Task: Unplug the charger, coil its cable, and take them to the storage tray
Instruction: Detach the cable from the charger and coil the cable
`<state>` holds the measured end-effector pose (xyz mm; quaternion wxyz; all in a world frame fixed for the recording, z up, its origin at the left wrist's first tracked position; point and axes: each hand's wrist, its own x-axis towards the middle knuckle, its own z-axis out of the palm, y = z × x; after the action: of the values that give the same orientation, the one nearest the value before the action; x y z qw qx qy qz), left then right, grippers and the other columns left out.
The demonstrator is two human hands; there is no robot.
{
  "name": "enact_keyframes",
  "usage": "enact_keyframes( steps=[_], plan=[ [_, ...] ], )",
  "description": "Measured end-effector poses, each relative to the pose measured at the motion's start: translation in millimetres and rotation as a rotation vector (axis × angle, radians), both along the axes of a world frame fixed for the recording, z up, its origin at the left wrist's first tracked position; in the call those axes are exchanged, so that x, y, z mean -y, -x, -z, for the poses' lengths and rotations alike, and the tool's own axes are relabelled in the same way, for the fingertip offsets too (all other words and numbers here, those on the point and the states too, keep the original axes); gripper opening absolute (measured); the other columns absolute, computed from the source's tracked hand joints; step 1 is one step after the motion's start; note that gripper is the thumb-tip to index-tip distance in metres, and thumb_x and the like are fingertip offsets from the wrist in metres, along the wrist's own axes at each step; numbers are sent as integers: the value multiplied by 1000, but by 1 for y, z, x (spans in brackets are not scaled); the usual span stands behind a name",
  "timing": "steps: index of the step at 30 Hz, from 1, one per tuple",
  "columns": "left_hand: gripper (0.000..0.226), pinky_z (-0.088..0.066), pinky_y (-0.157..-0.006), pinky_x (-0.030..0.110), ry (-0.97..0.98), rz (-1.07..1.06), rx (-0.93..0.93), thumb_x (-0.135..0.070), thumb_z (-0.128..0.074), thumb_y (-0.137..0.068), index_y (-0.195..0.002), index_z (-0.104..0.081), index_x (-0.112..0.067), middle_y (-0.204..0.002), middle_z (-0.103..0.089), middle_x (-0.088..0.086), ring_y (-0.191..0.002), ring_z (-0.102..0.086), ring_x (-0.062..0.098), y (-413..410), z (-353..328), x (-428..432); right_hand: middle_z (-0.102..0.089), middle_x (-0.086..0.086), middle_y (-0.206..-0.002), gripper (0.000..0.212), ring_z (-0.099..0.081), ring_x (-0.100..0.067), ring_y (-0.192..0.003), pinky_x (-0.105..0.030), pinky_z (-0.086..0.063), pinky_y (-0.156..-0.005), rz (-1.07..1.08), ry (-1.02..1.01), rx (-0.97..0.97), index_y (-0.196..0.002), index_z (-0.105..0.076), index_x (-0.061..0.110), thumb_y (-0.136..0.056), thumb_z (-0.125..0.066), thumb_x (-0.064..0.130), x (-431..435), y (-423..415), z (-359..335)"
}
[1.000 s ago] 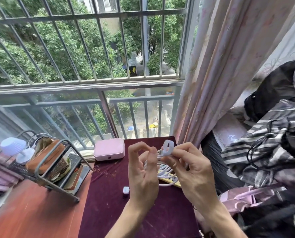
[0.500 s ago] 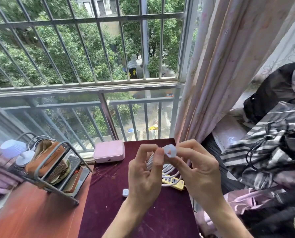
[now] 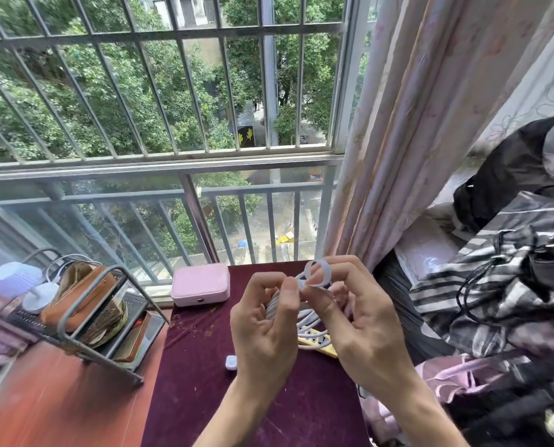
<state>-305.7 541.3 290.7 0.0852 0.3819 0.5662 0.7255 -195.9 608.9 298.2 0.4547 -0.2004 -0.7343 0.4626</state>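
Over maroon tablecloth [image 3: 204,398], left hand [image 3: 266,324] grips the probably light, springy coiled cable [image 3: 308,319]; right hand [image 3: 362,327] pinches its strap [image 3: 327,273] at 12 o'clock. Best held across all loops.

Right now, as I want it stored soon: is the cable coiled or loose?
Coiled: the cable hangs in bunched white loops, gripped by the left hand and right hand.

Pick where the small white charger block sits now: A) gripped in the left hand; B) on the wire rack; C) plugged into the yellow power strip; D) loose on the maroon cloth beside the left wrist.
D: the charger block lies loose on the maroon cloth beside the wrist of the left hand, which with the right hand holds the coiled white cable.
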Motion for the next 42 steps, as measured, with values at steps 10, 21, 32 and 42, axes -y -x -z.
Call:
enact_keyframes(
  steps=[10,21,32,42],
  plan=[
    [12,-36,-50,5,40,-31,-200,-25,-57,-94,-86,-59,-34,-59,-61,-27,-46,-53,-8,1,-7,-7,-72,8,-103,5,-67,8,-83,-2,-49,-71,103,-222,80,-93,-77,10,-93,-78,5,-10,-9,2],
    [9,-27,-44,6,190,59,-399,-31,-54,-98,-89,-55,-34,-65,-62,-12,-40,-43,-2,9,-6,-6,-72,15,-77,8,-57,-4,-54,-16,-48,-53,-21,101,243,-102,-71,31,-99,-69,38,-24,-24,-6],
    [13,-38,-44,15,40,113,-13,-32,-57,-96,-84,-60,-30,-64,-68,-2,-44,-52,-1,0,-5,-1,-68,9,-82,11,-54,-12,-59,-26,-50,-57,-94,62,294,-102,-60,30,-108,-57,39,-14,-29,-17],
    [16,-36,-40,16,-36,139,108,-27,-56,-96,-81,-58,-26,-59,-64,-4,-42,-46,-1,1,-15,-1,-73,6,-99,17,-70,-16,-80,-28,-58,-73,-81,127,122,-109,-58,28,-107,-49,42,-4,-21,-16]
  ],
)
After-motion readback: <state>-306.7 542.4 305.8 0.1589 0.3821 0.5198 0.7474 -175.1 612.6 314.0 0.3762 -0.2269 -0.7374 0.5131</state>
